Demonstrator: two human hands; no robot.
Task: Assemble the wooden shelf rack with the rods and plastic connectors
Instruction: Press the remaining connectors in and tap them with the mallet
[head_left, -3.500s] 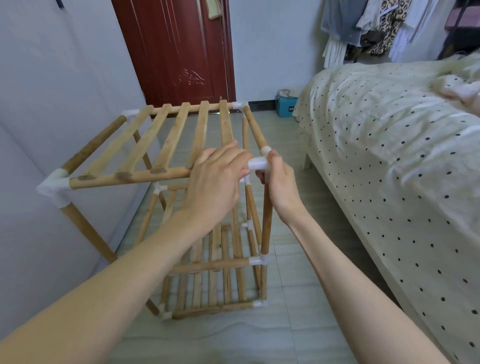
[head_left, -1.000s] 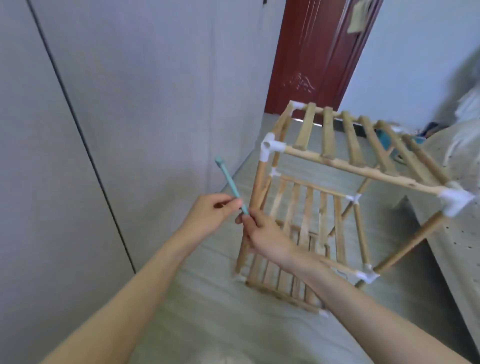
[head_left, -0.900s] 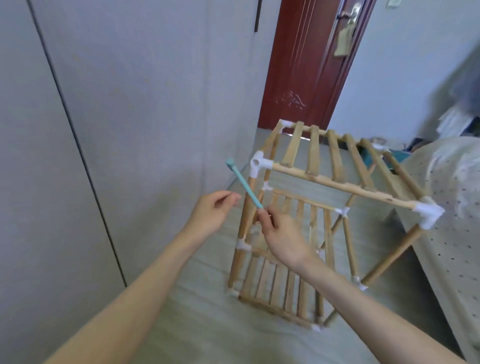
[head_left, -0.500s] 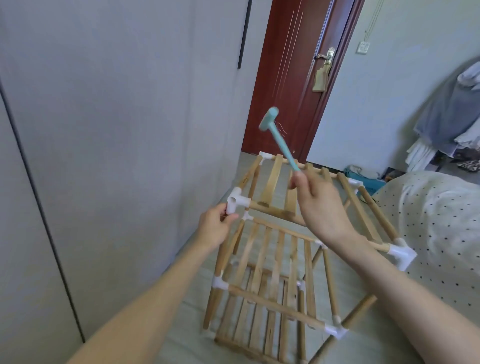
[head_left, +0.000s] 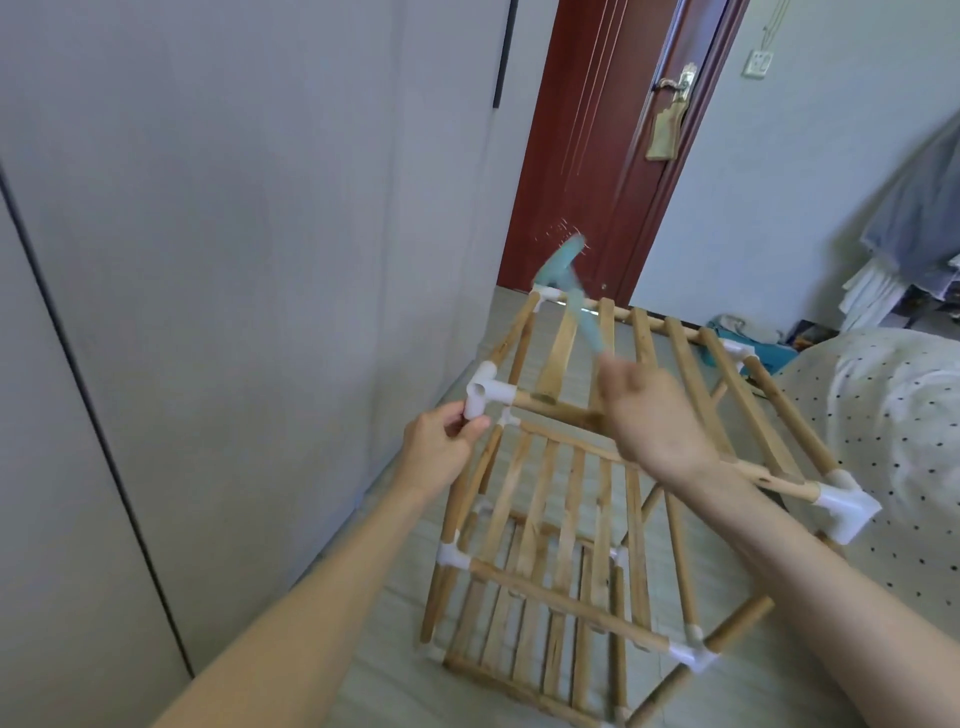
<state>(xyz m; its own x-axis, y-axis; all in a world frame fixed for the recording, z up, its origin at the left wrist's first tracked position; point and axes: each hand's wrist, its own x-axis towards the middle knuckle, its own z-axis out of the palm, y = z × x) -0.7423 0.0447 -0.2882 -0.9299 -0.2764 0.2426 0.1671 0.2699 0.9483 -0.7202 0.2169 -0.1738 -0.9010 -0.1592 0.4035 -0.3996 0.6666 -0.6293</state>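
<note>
The wooden shelf rack (head_left: 566, 499) stands on the floor with three slatted tiers joined by white plastic connectors. My left hand (head_left: 439, 447) grips the white corner connector (head_left: 480, 397) at the near left top corner. My right hand (head_left: 657, 415) grips the handle of a small teal hammer (head_left: 569, 291), blurred with motion, its head raised above the top tier. Another white connector (head_left: 844, 506) caps the near right top corner.
A grey wardrobe wall (head_left: 234, 260) runs along the left, close to the rack. A dark red door (head_left: 608, 145) stands behind it. A bed with a dotted cover (head_left: 893, 441) lies at the right. Clothes (head_left: 914, 249) hang at the far right.
The hammer passed from my left hand to my right. My left hand moved to the corner connector and gripped it. My right hand raised the hammer, which now swings lower than half a second ago.
</note>
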